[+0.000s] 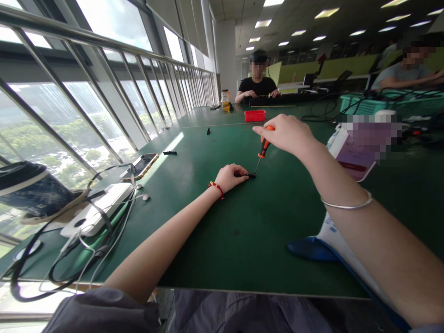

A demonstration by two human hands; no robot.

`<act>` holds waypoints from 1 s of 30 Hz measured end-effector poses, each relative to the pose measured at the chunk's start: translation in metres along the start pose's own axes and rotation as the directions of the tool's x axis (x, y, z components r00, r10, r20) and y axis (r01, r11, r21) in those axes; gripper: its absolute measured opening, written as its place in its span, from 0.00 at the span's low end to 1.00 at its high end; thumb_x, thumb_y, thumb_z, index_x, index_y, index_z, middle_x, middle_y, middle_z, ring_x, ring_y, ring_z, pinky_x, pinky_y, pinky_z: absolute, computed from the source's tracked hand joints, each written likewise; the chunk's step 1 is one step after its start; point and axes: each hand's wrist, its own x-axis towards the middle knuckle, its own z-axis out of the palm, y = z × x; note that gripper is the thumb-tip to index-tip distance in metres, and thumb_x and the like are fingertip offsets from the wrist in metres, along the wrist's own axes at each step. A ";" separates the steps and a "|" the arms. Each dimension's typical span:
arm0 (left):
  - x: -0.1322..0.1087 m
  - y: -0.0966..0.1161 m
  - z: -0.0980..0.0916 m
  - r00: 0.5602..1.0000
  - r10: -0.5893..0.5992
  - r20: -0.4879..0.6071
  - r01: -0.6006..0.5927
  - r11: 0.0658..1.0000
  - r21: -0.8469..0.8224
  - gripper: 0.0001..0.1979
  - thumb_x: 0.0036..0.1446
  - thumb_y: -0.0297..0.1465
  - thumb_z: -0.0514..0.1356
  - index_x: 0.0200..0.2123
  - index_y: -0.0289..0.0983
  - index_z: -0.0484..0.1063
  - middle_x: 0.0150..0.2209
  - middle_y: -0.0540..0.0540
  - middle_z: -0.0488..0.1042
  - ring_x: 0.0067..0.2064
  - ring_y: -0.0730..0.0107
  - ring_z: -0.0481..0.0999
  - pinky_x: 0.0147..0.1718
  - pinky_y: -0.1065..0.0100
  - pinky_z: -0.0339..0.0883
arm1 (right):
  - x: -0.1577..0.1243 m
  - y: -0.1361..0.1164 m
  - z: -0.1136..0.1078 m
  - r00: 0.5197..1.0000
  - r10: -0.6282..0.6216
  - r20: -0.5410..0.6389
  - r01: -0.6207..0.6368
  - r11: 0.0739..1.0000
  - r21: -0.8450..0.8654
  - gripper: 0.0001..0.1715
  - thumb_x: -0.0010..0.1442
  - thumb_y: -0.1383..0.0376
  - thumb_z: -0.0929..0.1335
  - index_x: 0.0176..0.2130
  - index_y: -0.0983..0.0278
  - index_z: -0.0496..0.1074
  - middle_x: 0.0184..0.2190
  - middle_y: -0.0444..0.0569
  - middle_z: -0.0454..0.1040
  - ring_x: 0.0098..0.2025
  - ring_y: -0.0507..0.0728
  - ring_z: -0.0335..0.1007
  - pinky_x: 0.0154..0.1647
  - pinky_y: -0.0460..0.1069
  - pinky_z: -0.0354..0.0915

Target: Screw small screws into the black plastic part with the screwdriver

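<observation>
My right hand [282,133] is closed around the orange and black handle of a screwdriver [265,145]. Its thin shaft slants down to the end of a small black part [251,175] on the green table. My left hand [231,177] pinches that small black part and holds it against the tabletop. What the part is, and whether a screw sits under the tip, is too small to tell. Beyond my hands stands a red tray [255,116]. Two more small black pieces lie farther left, one nearer [169,152] and one farther off [208,131].
On the left are a phone [140,165], a white power bank [99,210], tangled cables and a dark cup [34,189]. A blue and white bag [324,240] lies under my right forearm. At right are a tilted device [357,150] and teal baskets [362,105]. A person sits opposite.
</observation>
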 end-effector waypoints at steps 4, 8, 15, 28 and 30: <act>0.000 0.000 0.000 1.000 0.004 -0.004 -0.004 1.000 0.002 0.07 0.49 0.33 0.63 0.32 0.37 0.77 0.33 0.49 0.76 0.36 0.70 0.74 0.37 0.70 0.68 | 0.000 0.000 0.000 1.000 -0.014 0.013 0.014 1.000 0.008 0.15 0.53 0.54 0.63 0.35 0.58 0.73 0.34 0.50 0.74 0.34 0.60 0.67 0.32 0.52 0.58; 0.000 0.000 0.000 1.000 -0.001 -0.001 0.001 1.000 0.003 0.07 0.49 0.33 0.63 0.32 0.37 0.77 0.33 0.48 0.76 0.35 0.70 0.74 0.37 0.70 0.68 | 0.000 -0.001 0.001 1.000 0.015 0.024 -0.016 1.000 0.007 0.20 0.56 0.51 0.60 0.33 0.59 0.73 0.31 0.51 0.73 0.34 0.61 0.67 0.32 0.53 0.59; 0.000 -0.001 0.000 1.000 0.004 -0.001 -0.004 1.000 -0.003 0.07 0.49 0.33 0.63 0.32 0.37 0.77 0.33 0.48 0.76 0.35 0.70 0.74 0.37 0.70 0.69 | 0.000 -0.001 0.001 1.000 0.003 -0.001 -0.003 1.000 -0.004 0.17 0.52 0.53 0.63 0.38 0.58 0.73 0.34 0.50 0.74 0.34 0.60 0.68 0.32 0.53 0.59; 0.000 -0.001 0.000 1.000 0.005 -0.002 -0.005 1.000 0.003 0.07 0.49 0.33 0.63 0.32 0.37 0.77 0.33 0.49 0.76 0.35 0.70 0.74 0.37 0.70 0.69 | -0.001 -0.003 0.000 0.999 0.041 0.031 -0.041 0.999 -0.014 0.19 0.54 0.50 0.61 0.34 0.59 0.72 0.33 0.51 0.73 0.36 0.61 0.68 0.33 0.53 0.60; 0.000 -0.001 0.000 1.000 0.005 0.000 -0.005 1.000 0.001 0.07 0.49 0.33 0.63 0.32 0.37 0.77 0.33 0.48 0.76 0.35 0.70 0.74 0.37 0.70 0.69 | -0.001 -0.002 0.000 0.999 0.036 0.037 -0.035 0.999 -0.021 0.20 0.56 0.49 0.60 0.32 0.59 0.72 0.32 0.52 0.73 0.36 0.62 0.68 0.34 0.54 0.60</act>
